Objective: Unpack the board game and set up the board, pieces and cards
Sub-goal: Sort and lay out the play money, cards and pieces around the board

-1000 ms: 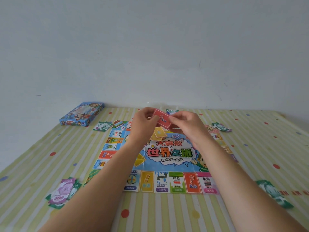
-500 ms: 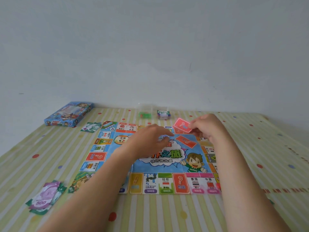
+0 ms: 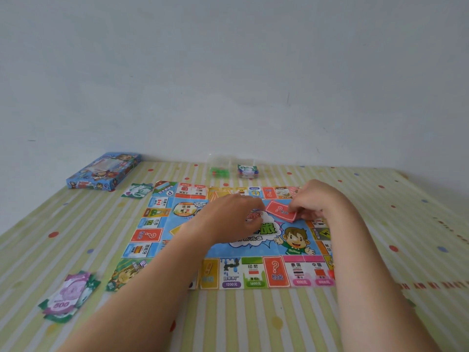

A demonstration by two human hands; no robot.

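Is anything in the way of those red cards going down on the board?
Nothing visible is. The right hand pinches the red cards low over the blue middle of the board; the left hand is beside them, to their left, not underneath.

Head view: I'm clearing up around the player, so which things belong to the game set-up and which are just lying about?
Set-up: board, red cards pinched by the right hand, play-money pile, green pieces.
Lying about: game box, striped tablecloth.
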